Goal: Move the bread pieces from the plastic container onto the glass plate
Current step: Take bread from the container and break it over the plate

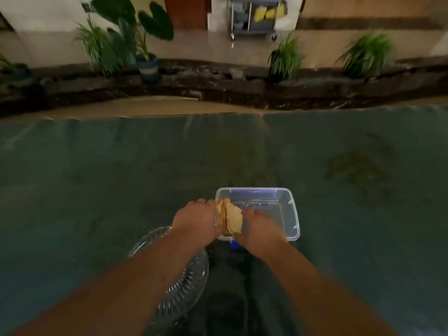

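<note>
A clear plastic container sits on the dark green cloth in front of me. Tan bread pieces stand stacked on edge at its left end. My left hand presses against the stack from the left, over the container's left rim. From the right, my right hand closes on the same stack, fingers inside the container. A patterned glass plate lies near me to the left, partly hidden under my left forearm. No bread is visible on it.
The green cloth covers the whole table, with a dark stain at the right. Beyond the far edge are potted plants, a rocky border and a metal trolley.
</note>
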Tool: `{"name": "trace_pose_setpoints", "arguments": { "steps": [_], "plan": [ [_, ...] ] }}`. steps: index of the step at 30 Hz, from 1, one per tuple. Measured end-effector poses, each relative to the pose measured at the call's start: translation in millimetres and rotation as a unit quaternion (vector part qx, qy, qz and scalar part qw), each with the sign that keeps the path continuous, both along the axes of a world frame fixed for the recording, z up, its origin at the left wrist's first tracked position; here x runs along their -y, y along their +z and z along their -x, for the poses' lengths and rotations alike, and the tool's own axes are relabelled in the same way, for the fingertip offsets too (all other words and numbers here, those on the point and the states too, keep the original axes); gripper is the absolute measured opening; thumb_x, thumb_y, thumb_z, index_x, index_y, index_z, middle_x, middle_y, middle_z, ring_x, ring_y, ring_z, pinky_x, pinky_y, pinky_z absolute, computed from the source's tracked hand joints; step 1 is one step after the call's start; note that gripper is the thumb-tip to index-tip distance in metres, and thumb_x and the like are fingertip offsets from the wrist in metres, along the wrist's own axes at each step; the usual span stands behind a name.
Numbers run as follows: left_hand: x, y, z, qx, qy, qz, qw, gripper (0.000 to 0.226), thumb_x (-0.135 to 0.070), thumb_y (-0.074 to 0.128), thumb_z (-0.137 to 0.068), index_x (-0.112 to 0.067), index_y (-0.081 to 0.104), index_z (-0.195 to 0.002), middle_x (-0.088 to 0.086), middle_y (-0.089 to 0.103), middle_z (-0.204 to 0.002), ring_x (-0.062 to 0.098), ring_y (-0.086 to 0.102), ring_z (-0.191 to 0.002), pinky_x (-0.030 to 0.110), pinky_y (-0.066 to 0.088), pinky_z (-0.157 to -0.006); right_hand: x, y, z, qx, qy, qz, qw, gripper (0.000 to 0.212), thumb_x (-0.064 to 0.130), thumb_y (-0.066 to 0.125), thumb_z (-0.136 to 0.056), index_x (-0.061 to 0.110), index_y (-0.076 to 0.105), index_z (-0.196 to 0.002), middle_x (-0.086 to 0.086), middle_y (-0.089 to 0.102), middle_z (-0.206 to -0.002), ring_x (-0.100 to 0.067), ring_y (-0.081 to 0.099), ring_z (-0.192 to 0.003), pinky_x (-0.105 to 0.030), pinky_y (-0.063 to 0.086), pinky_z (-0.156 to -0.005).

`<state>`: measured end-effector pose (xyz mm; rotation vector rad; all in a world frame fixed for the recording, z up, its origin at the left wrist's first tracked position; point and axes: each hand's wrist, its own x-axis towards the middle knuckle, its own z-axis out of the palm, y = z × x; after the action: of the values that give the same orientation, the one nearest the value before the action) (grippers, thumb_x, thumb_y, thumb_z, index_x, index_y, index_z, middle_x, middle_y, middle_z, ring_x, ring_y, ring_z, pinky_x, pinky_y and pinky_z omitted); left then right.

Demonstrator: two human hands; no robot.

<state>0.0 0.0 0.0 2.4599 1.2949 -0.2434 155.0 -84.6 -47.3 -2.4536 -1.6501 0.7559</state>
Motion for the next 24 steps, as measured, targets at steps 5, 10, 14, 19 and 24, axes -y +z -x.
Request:
{"name": "trace_pose_setpoints", "arguments": {
  "steps": [5, 10, 14, 19, 24],
  "plan": [
    [-21, -40, -48, -0.003, 0.042, -0.003, 0.999, 0.054, -0.051, 0.062, -0.091, -0.020, 0.050, -0.134, 0.007, 0.060, -0.120, 0.025, 0.060, -0.104, 0.039, 0.052, -0.077, -40, -43, -12, -0.038, 0.033, 0.052, 0.997, 0.055, 0.052, 0.067, -0.090, 0.031, 0.053, -0.138, -0.002, 0.066, -0.134, -0.029, 0.064, -0.115, -0.053, 0.051, -0.100],
    [-38, -68, -70, -0.060, 0.074, -0.020, 0.995, 0.047, -0.054, 0.057, -0.093, -0.019, 0.059, -0.124, 0.005, 0.049, -0.105, 0.022, 0.053, -0.089, 0.038, 0.043, -0.067, -48, -73, -27, -0.115, 0.040, 0.062, 0.991, 0.105, 0.074, 0.075, -0.069, 0.033, 0.028, -0.154, -0.005, 0.060, -0.145, -0.033, 0.059, -0.128, -0.056, 0.046, -0.107],
    [-39, -78, -73, -0.046, 0.077, -0.042, 0.995, 0.035, -0.051, 0.058, -0.095, -0.023, 0.066, -0.114, 0.002, 0.045, -0.098, 0.017, 0.049, -0.081, 0.033, 0.041, -0.063, -56, -84, -28, -0.116, 0.048, 0.054, 0.991, 0.109, 0.073, 0.078, -0.068, 0.026, 0.027, -0.152, -0.006, 0.064, -0.139, -0.032, 0.062, -0.122, -0.053, 0.048, -0.104],
    [-34, -76, -82, 0.058, 0.099, -0.007, 0.993, 0.020, -0.051, 0.065, -0.091, -0.032, 0.066, -0.096, -0.003, 0.046, -0.097, 0.014, 0.051, -0.080, 0.030, 0.042, -0.066, -50, -86, -41, -0.152, 0.012, 0.034, 0.988, 0.103, 0.069, 0.083, -0.064, 0.030, 0.029, -0.143, 0.001, 0.068, -0.127, -0.025, 0.066, -0.113, -0.049, 0.052, -0.101],
    [-30, -77, -94, 0.086, 0.219, 0.098, 0.967, 0.029, -0.055, 0.068, -0.091, -0.026, 0.070, -0.093, 0.000, 0.064, -0.090, 0.016, 0.063, -0.076, 0.030, 0.044, -0.059, -41, -86, -54, -0.206, 0.004, 0.016, 0.978, 0.087, 0.061, 0.081, -0.074, 0.035, 0.032, -0.141, 0.002, 0.066, -0.130, -0.024, 0.064, -0.114, -0.050, 0.049, -0.105]
  ]
}}
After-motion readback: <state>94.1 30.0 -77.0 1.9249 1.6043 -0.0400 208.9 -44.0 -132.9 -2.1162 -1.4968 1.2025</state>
